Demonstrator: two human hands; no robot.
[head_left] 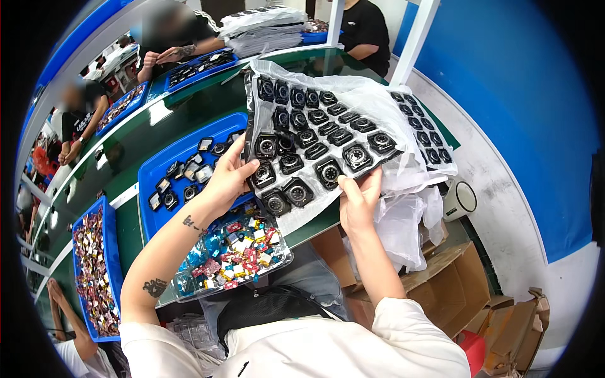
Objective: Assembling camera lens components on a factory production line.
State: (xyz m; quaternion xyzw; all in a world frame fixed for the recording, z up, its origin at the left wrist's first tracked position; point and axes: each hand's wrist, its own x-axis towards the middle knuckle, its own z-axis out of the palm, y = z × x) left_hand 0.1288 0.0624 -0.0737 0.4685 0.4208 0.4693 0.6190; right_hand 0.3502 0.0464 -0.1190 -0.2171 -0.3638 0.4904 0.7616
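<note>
With both hands I hold up a tray lined with a white sheet (372,94), tilted above the green workbench. Rows of black smartwatch cases (307,137) with round dark centres lie on it. My left hand (230,176) grips the tray's left edge, thumb on top. The near right edge is pinched by my right hand (360,200), its thumb beside a watch case. Below my left hand is a blue bin (150,217) with loose watch cases. A clear plastic tray (220,291) of small colourful parts sits at the near bench edge, under my left forearm.
More watch cases (428,129) lie in rows on a white sheet at right, above hanging white sheets (403,227). Open cardboard boxes (457,286) stand below. A long blue bin (112,252) of colourful parts is at left. Co-workers sit across and along the bench; white packs (261,31) are stacked behind.
</note>
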